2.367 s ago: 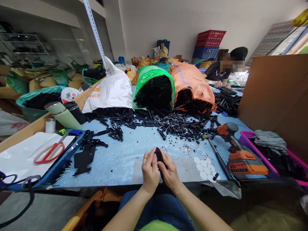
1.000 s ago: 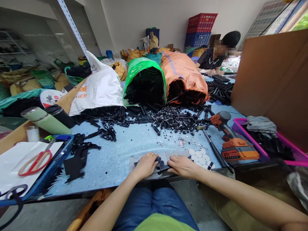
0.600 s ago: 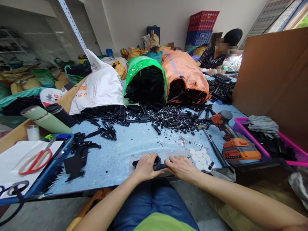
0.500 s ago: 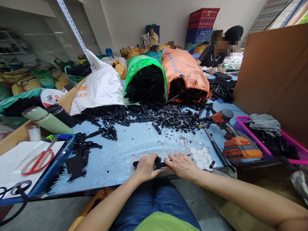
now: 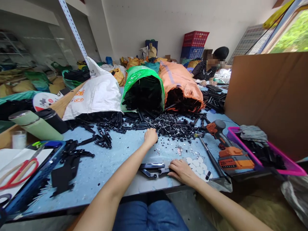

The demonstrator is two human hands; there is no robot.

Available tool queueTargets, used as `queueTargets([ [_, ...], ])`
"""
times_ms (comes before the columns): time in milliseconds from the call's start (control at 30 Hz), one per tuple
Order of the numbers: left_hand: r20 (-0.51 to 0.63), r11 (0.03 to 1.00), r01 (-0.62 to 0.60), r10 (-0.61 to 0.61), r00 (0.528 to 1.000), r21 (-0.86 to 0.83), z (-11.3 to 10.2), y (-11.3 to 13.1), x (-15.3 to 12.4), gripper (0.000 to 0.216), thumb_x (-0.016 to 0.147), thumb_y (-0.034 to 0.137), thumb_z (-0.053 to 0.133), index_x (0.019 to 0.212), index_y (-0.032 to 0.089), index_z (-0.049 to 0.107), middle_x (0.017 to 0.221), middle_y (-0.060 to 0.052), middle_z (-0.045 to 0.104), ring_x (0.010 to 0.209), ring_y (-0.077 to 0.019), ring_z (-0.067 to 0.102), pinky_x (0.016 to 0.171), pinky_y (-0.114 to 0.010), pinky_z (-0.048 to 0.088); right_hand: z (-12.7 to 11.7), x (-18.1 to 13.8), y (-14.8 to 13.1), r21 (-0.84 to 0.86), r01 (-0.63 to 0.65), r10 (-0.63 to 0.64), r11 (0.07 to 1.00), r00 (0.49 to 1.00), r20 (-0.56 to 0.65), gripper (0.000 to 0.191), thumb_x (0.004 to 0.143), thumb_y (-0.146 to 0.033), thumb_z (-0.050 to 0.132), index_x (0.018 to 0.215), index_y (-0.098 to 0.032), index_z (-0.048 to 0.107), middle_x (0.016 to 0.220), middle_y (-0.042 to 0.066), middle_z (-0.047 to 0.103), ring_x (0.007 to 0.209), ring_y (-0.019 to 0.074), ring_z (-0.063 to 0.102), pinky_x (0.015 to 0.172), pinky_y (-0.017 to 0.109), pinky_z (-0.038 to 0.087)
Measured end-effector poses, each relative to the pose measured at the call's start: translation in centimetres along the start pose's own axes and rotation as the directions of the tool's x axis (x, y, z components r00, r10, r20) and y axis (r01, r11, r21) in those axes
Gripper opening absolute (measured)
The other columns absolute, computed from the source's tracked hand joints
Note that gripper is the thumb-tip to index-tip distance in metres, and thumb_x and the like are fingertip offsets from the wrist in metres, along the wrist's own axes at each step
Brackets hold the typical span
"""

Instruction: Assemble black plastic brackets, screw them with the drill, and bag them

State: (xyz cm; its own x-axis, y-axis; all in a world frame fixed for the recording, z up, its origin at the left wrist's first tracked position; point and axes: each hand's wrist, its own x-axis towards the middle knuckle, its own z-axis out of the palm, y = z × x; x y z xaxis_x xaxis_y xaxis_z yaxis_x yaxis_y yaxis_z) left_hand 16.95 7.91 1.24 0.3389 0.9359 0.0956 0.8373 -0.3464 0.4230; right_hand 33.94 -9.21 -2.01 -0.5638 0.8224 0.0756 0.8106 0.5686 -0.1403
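My left hand [image 5: 151, 137] is stretched forward to the near edge of a pile of small black parts and screws [image 5: 172, 126]. Its fingers are curled downward; what lies in them is hidden. Close to the table's front edge, my right hand [image 5: 181, 171] has its fingers closed over the right end of a black jointed part [image 5: 154, 166]. That part has two long arms, one lying above the other, pointing left. White round discs [image 5: 196, 165] lie just beyond my right fingers.
A cordless drill [image 5: 228, 144] and a hammer [image 5: 213, 157] lie at the right, beside a pink basket [image 5: 284, 154]. Open green [image 5: 134, 77] and orange [image 5: 180, 73] sacks spill black parts. A blue basket [image 5: 54, 160] with scissors [image 5: 21, 171] is at left. A co-worker [image 5: 204, 70] leans beyond.
My left hand has let go of the black part and moved forward to the pile. My right hand stays at the part, which now shows its two arms. The view has shifted slightly.
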Motion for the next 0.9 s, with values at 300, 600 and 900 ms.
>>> queueTargets([
  [300,-0.122,0.987,-0.002,-0.017,0.992,-0.159,1.2,0.0,2.8,0.014,0.081,0.015,0.053,0.092,0.011,0.059,0.098,-0.016,0.063,0.103,-0.0255,0.052,0.089,-0.040,0.036,-2.7,5.8,9.7,-0.152,-0.556,0.540,0.817,0.830,-0.135,0.024,0.093,-0.026,0.035,0.104,-0.017,0.053,0.100,0.010,0.056,0.096,0.0197,0.049,0.078,0.028,0.038],
  [600,-0.150,0.596,0.093,-0.346,0.926,-0.798,-1.1,-6.5,-13.0,0.031,0.081,0.040,0.054,0.093,0.012,0.058,0.075,-0.006,0.068,0.071,-0.0187,0.067,0.067,-0.032,0.053,-1.8,9.1,13.9,-0.065,-0.680,0.666,0.730,0.730,-0.152,0.020,0.081,-0.017,0.047,0.100,-0.016,0.054,0.096,0.010,0.057,0.087,0.0204,0.055,0.071,0.027,0.039],
  [900,-0.443,0.834,-0.066,-0.222,0.869,-0.548,0.8,-6.5,-18.0,0.018,0.084,0.030,0.052,0.089,0.017,0.062,0.084,-0.006,0.068,0.079,-0.0180,0.065,0.074,-0.031,0.052,-5.2,5.7,7.3,0.321,-0.294,0.374,0.900,0.901,-0.222,0.019,0.082,-0.024,0.049,0.096,-0.019,0.061,0.101,0.007,0.057,0.083,0.0154,0.058,0.073,0.026,0.046],
])
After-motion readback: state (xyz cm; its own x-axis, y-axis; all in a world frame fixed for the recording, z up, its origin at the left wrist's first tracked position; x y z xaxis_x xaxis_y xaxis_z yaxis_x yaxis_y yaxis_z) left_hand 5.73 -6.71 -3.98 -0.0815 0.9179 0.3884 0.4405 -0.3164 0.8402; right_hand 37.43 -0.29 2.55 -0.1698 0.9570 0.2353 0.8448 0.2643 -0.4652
